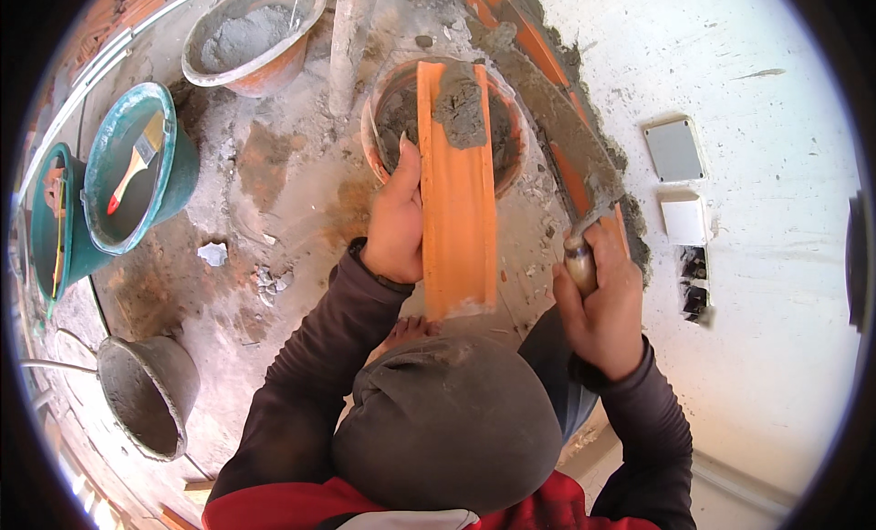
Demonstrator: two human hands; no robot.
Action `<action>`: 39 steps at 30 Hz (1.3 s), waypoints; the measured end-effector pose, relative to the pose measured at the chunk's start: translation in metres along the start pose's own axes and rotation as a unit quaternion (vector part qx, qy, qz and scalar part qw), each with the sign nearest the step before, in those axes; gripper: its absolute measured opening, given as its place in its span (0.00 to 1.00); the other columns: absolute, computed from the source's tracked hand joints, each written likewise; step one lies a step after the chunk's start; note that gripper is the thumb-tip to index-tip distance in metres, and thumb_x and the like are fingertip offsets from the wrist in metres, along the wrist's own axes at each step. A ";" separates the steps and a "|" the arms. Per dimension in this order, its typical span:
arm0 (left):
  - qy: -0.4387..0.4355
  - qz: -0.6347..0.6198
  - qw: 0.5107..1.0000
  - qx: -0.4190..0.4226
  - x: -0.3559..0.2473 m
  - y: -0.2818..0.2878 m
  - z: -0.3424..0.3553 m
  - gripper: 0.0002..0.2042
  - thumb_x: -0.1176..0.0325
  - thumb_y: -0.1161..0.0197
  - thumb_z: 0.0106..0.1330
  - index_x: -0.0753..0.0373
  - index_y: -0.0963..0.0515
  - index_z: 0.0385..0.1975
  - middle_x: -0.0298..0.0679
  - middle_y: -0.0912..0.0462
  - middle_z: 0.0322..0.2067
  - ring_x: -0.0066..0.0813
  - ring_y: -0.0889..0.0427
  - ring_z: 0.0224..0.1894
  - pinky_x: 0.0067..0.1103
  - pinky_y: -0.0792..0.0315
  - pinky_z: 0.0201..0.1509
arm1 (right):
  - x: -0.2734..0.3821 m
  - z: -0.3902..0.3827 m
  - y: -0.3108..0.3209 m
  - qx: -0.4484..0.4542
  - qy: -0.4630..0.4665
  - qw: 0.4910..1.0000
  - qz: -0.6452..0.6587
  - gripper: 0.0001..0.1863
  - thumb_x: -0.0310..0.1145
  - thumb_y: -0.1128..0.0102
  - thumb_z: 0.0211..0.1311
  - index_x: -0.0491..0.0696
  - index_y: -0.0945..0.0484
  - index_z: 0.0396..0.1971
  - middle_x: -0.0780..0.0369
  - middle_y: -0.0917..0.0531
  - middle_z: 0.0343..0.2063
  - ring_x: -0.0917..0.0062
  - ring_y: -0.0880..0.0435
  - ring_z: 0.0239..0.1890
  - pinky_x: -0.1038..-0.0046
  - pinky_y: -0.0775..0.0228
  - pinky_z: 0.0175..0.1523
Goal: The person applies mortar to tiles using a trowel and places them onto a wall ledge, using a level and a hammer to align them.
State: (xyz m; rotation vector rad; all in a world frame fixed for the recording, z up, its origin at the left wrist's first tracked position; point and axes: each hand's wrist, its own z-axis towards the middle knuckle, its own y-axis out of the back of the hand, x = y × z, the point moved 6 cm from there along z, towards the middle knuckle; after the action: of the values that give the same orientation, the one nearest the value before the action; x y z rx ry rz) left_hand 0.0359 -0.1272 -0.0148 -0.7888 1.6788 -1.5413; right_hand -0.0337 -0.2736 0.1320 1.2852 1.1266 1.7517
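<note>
My left hand (399, 224) grips the left edge of a long orange clay tile (459, 229), held up lengthwise in front of me. Wet grey mortar (461, 106) covers part of the tile's far end. Closed around a wooden handle, my right hand (604, 302) holds a trowel (557, 110) to the right of the tile. Its long blade is smeared with mortar and points forward, apart from the tile. Below the tile's far end stands a round bucket of mortar (518, 156), partly hidden by the tile.
Orange tiles with mortar (529, 42) line the foot of the white wall (766, 165), which carries a grey box cover (674, 150) and an opened socket box (695, 284). Leftward stand a mortar tub (301, 51), a teal bucket (182, 179) holding a paintbrush (139, 161), and a grey bucket (187, 375).
</note>
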 end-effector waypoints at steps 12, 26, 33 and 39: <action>0.102 -0.005 0.994 0.035 -0.043 -0.055 -0.001 0.27 0.47 0.63 0.76 0.61 0.35 0.63 0.49 0.24 0.54 0.46 0.19 0.49 0.46 0.20 0.48 | -0.060 0.028 -0.065 -0.190 0.017 0.980 0.057 0.10 0.23 0.33 0.52 0.42 0.26 0.32 0.53 0.24 0.27 0.54 0.23 0.29 0.65 0.30 0.32; -0.069 0.112 0.990 -0.059 -0.084 -0.034 -0.019 0.22 0.53 0.62 0.77 0.59 0.35 0.63 0.44 0.21 0.48 0.39 0.17 0.43 0.37 0.18 0.43 | -0.105 -0.003 -0.021 -0.052 -0.042 0.998 0.004 0.11 0.26 0.37 0.54 0.44 0.24 0.38 0.51 0.22 0.26 0.51 0.21 0.32 0.62 0.29 0.36; -0.159 0.181 0.962 -0.130 -0.097 0.012 -0.065 0.25 0.49 0.63 0.77 0.59 0.32 0.60 0.42 0.20 0.47 0.36 0.17 0.42 0.33 0.20 0.43 | -0.099 0.086 -0.008 0.156 0.010 0.956 -0.249 0.13 0.38 0.38 0.58 0.45 0.21 0.39 0.52 0.17 0.28 0.54 0.18 0.33 0.56 0.27 0.40; -0.212 0.204 0.935 -0.198 -0.093 0.036 -0.086 0.24 0.48 0.64 0.77 0.57 0.34 0.61 0.41 0.20 0.47 0.35 0.17 0.42 0.33 0.20 0.42 | -0.062 0.138 -0.029 0.263 0.053 0.883 -0.386 0.13 0.39 0.40 0.58 0.45 0.17 0.34 0.54 0.15 0.30 0.57 0.16 0.37 0.59 0.24 0.44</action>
State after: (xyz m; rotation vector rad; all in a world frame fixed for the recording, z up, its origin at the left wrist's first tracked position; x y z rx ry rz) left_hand 0.0172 0.0012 -0.0390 -0.8353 1.6993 -0.6974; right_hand 0.1170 -0.2831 0.1012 0.8134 1.9355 0.9470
